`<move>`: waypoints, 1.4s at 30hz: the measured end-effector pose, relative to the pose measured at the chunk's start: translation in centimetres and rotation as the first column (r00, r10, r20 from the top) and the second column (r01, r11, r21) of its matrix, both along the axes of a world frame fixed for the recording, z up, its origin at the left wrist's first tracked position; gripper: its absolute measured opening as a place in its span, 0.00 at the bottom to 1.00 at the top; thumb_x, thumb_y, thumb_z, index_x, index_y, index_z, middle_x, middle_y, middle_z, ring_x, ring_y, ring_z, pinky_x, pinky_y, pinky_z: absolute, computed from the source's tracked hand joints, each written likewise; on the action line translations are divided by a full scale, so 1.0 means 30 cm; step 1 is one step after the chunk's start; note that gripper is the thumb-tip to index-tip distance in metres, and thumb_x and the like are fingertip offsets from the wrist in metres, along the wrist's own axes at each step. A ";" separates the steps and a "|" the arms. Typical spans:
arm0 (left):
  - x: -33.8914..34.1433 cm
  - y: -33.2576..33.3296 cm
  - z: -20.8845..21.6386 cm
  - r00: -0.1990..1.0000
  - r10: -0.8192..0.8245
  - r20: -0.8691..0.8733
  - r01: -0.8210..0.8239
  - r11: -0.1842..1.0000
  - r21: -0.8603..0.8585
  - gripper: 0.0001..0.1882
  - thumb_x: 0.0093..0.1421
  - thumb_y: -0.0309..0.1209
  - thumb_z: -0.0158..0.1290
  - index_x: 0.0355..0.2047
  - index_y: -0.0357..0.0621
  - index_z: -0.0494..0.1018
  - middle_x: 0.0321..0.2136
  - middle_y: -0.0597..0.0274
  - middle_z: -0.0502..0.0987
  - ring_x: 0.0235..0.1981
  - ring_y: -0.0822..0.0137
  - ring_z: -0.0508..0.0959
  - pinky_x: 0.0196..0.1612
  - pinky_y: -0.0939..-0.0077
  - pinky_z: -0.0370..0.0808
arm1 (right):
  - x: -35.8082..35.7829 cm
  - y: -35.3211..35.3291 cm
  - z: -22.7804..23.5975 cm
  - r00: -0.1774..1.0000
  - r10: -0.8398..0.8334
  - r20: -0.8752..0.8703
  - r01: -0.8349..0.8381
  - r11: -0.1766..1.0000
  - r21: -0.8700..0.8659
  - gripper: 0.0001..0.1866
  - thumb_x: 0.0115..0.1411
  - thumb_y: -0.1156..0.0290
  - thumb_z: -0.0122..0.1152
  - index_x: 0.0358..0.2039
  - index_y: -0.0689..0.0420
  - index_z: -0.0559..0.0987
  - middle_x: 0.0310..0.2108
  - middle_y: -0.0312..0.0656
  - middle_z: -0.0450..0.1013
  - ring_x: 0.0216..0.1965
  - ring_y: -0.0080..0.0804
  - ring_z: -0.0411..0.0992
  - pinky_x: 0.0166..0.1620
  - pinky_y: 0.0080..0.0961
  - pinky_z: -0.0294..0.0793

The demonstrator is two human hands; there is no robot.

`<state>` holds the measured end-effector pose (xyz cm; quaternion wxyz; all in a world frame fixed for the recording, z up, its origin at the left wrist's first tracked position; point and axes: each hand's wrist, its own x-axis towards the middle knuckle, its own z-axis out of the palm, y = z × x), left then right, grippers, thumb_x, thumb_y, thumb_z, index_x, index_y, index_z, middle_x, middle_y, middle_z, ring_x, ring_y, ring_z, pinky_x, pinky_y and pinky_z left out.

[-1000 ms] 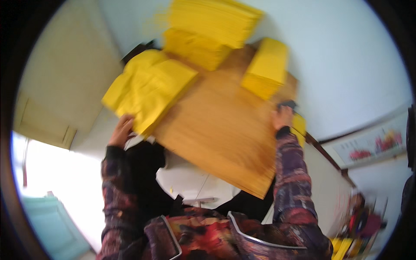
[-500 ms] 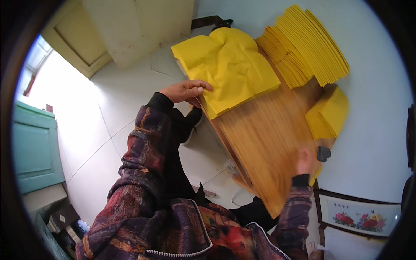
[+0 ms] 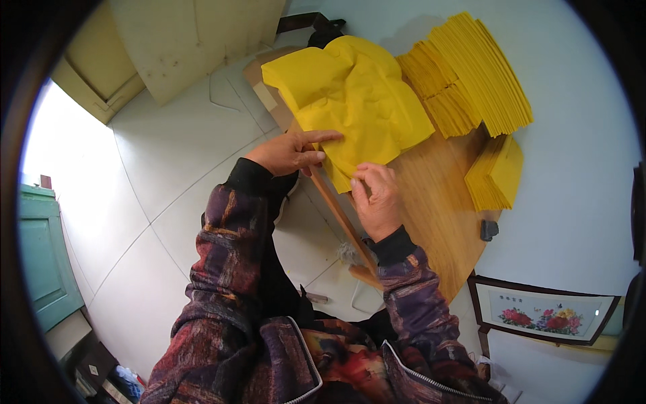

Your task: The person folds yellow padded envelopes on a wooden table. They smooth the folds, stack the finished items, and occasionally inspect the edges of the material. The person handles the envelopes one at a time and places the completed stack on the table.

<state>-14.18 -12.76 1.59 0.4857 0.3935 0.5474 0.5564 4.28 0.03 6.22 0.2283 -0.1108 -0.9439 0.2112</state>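
Hands: left [image 3: 291, 152] flat, right [image 3: 377, 195] pinching | yellow paper [image 3: 356, 101] (crumpled) | wooden table [image 3: 437, 202]

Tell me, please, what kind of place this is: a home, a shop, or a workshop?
Probably a room in a home used for handwork. A wooden table against a plain wall carries stacks of yellow paper, the floor is tiled, and a framed flower picture leans nearby.

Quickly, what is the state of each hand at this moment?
Left hand: open, fingers flat on the loose yellow paper sheets.
Right hand: fingers curled, pinching the near edge of the same sheets.
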 end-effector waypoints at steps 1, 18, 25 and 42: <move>-0.002 -0.001 0.000 1.000 0.002 -0.001 -0.002 1.000 -0.001 0.23 0.66 0.26 0.45 0.61 0.52 0.64 0.31 0.63 0.74 0.27 0.75 0.72 0.38 0.82 0.74 | 0.002 0.006 -0.004 1.000 -0.006 0.004 0.006 0.999 -0.040 0.05 0.52 0.76 0.60 0.30 0.59 0.76 0.37 0.45 0.73 0.41 0.46 0.69 0.46 0.36 0.69; -0.018 0.027 0.022 0.998 0.062 0.000 -0.062 0.997 -0.054 0.15 0.61 0.25 0.50 0.50 0.40 0.74 0.20 0.68 0.74 0.19 0.78 0.73 0.24 0.84 0.73 | -0.032 0.122 -0.009 0.989 -0.009 0.151 0.120 0.647 -0.753 0.03 0.56 0.76 0.59 0.30 0.62 0.77 0.30 0.33 0.73 0.33 0.18 0.68 0.38 0.17 0.69; -0.033 0.047 -0.010 0.989 0.102 -0.112 -0.108 0.993 -0.051 0.10 0.61 0.28 0.52 0.42 0.38 0.76 0.24 0.65 0.75 0.20 0.76 0.74 0.22 0.82 0.72 | -0.001 0.087 -0.001 0.994 -0.032 0.108 0.108 0.539 -0.835 0.09 0.62 0.76 0.53 0.43 0.61 0.75 0.39 0.34 0.73 0.41 0.19 0.69 0.47 0.18 0.69; -0.048 0.051 -0.061 0.984 0.166 0.057 -0.164 0.986 -0.036 0.08 0.60 0.24 0.52 0.40 0.38 0.75 0.25 0.67 0.75 0.18 0.76 0.74 0.20 0.85 0.72 | 0.583 0.576 -0.026 0.808 -0.589 0.032 0.348 0.433 -0.831 0.14 0.64 0.62 0.55 0.24 0.54 0.70 0.19 0.31 0.66 0.21 0.18 0.62 0.26 0.17 0.61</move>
